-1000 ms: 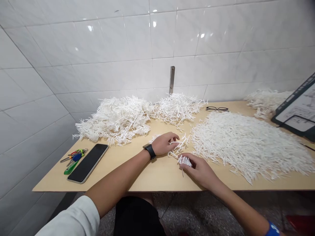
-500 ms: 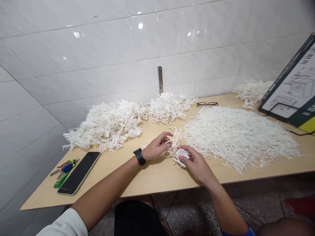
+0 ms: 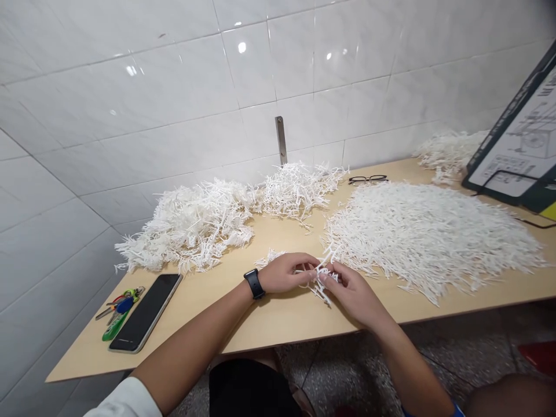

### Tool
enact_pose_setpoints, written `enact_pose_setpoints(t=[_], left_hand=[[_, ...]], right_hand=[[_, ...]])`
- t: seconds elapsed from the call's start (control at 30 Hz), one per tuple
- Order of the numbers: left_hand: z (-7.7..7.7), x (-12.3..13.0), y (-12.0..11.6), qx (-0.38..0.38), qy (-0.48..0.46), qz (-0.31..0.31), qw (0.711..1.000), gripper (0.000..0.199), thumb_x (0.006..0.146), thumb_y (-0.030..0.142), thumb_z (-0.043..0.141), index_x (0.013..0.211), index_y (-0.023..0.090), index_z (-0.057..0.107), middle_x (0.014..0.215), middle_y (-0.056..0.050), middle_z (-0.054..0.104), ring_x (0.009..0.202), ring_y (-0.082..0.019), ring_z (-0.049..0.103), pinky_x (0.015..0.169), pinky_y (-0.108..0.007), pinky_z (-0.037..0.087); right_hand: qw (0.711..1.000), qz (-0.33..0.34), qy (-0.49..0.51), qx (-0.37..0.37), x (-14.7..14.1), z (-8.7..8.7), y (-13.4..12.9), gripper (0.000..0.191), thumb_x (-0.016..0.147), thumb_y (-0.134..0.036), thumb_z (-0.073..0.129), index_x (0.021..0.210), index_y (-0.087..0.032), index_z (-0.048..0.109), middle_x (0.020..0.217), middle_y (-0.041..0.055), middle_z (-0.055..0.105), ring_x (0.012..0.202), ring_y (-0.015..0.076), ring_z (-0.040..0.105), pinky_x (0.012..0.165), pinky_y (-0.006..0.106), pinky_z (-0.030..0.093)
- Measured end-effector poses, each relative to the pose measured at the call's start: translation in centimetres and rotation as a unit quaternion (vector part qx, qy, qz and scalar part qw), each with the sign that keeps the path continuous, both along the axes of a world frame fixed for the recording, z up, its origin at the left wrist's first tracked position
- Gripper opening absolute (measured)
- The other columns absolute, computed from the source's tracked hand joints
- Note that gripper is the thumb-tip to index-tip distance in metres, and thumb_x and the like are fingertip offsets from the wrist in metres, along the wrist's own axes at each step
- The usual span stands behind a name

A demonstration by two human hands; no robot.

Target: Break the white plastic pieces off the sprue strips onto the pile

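Observation:
Near the table's front edge my hands meet over a white branched plastic sprue, its thin arms poking out above and below the fingers. My left hand, with a black watch at the wrist, is closed with thumb and fingers pinching its left side. From the right, my right hand is closed on the same piece, thumb and fingertips touching it. The fingers cover much of its middle. A few loose white bits lie just behind my left hand.
Tangled white branched pieces heap at back left, with a smaller heap beside. Short white sticks spread at right. Eyeglasses and a tilted printed box stand behind. A phone and keys lie front left.
My left hand has moved right, closer to my right hand. The sprue between them has turned and is now more covered by the fingers. The view has shifted slightly.

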State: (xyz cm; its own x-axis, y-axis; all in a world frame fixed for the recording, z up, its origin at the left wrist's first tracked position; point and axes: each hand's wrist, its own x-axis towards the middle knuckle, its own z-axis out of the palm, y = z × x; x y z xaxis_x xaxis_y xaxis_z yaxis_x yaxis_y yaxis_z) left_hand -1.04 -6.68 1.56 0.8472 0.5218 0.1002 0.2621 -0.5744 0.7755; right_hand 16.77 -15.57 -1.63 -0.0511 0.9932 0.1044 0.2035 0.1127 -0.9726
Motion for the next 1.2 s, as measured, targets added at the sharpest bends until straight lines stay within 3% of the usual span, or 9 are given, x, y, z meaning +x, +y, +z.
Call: enact_pose_setpoints(t=[0.17,0.33,0.6,0.8,0.97,1.1,1.2], left_hand=[[0.0,0.4,-0.1,0.054,0.048,0.002,0.997,0.047,0.076,0.050,0.068,0.110,0.019,0.064,0.099,-0.006,0.068,0.084,-0.017,0.058,0.074,-0.025,0.042],[-0.3,0.3,-0.1,0.015,0.056,0.030,0.998,0.034,0.080,0.048,0.064,0.092,0.016,0.065,0.082,-0.001,0.065,0.072,-0.012,0.054,0.067,-0.022,0.039],[-0.5,0.2,0.3,-0.125,-0.091,0.091,0.984,0.034,0.083,0.047,0.061,0.086,0.015,0.052,0.080,-0.002,0.058,0.073,-0.011,0.052,0.069,-0.024,0.042],[-0.8,0.3,0.7,-0.143,-0.153,0.138,0.968,0.040,0.082,0.052,0.061,0.098,0.016,0.050,0.094,-0.005,0.058,0.085,-0.015,0.055,0.076,-0.027,0.045],[-0.4,0.5,0.5,-0.188,-0.137,0.109,0.966,0.054,0.074,0.045,0.072,0.115,0.018,0.050,0.112,-0.010,0.057,0.098,-0.018,0.055,0.082,-0.030,0.044],[0.1,0.1,0.5,-0.274,-0.090,0.067,0.955,0.070,0.069,0.038,0.078,0.127,0.020,0.043,0.095,-0.004,0.060,0.080,-0.013,0.056,0.074,-0.028,0.045],[0.4,-0.2,0.5,-0.273,-0.055,0.054,0.959,0.061,0.071,0.041,0.076,0.121,0.018,0.049,0.087,-0.002,0.059,0.072,-0.011,0.053,0.069,-0.026,0.043]], right_hand=[[0.998,0.016,0.053,-0.006,0.1,0.2,0.0,0.030,0.088,-0.047,0.049,0.081,-0.019,0.058,0.078,0.0016,0.059,0.077,0.0162,0.055,0.072,0.028,0.044],[1.000,-0.005,0.024,0.000,0.1,0.1,0.0,0.032,0.088,-0.047,0.049,0.074,-0.019,0.055,0.068,-0.0008,0.053,0.065,0.0134,0.048,0.060,0.025,0.039],[1.000,0.003,0.014,0.004,0.0,0.4,0.0,0.029,0.086,-0.044,0.050,0.071,-0.019,0.050,0.064,-0.0013,0.051,0.062,0.0132,0.048,0.058,0.025,0.038],[0.998,0.021,-0.053,0.019,-0.5,0.8,-0.1,0.027,0.085,-0.040,0.049,0.068,-0.020,0.049,0.064,-0.0024,0.044,0.061,0.0120,0.041,0.055,0.024,0.032],[0.997,-0.010,-0.066,0.022,-0.6,0.5,-0.1,0.025,0.082,-0.033,0.051,0.063,-0.020,0.042,0.060,-0.0043,0.037,0.059,0.0110,0.035,0.053,0.024,0.028],[0.997,-0.018,-0.076,0.024,-0.4,0.3,-0.1,0.024,0.079,-0.025,0.046,0.061,-0.021,0.031,0.058,-0.0047,0.030,0.058,0.0111,0.031,0.053,0.024,0.026],[0.996,-0.012,-0.076,0.036,-0.3,0.4,-0.1,0.025,0.079,-0.025,0.046,0.059,-0.021,0.030,0.058,-0.0041,0.031,0.059,0.0115,0.032,0.054,0.024,0.026]])
